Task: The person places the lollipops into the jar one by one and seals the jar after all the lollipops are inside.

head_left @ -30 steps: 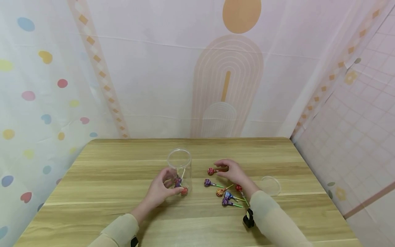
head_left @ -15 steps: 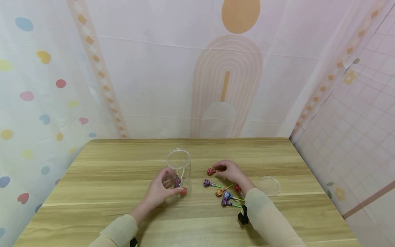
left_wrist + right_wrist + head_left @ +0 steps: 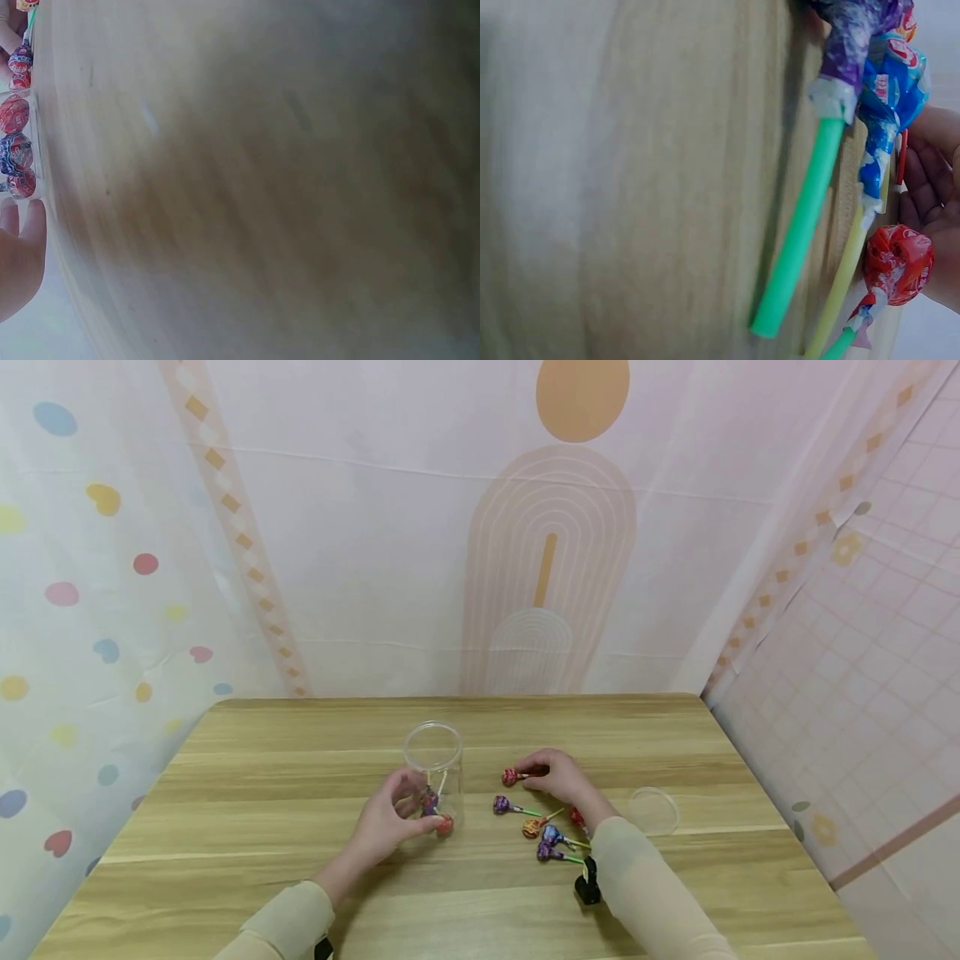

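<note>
Little has moved in the last second; the right hand (image 3: 561,777) still pinches, it seems, the red lollipop (image 3: 511,777) on the table (image 3: 255,793); the left hand (image 3: 392,817) stays wrapped round the jar (image 3: 434,768); the lift has not begun.

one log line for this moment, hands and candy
left hand holds clear plastic jar | right hand pinches red wrapped lollipop on wooden table | clear round lid lies right

Bare left hand (image 3: 390,817), bare right hand (image 3: 558,775), long pale beige sleeves (image 3: 660,906), small black wrist-mounted camera (image 3: 587,888)
</note>
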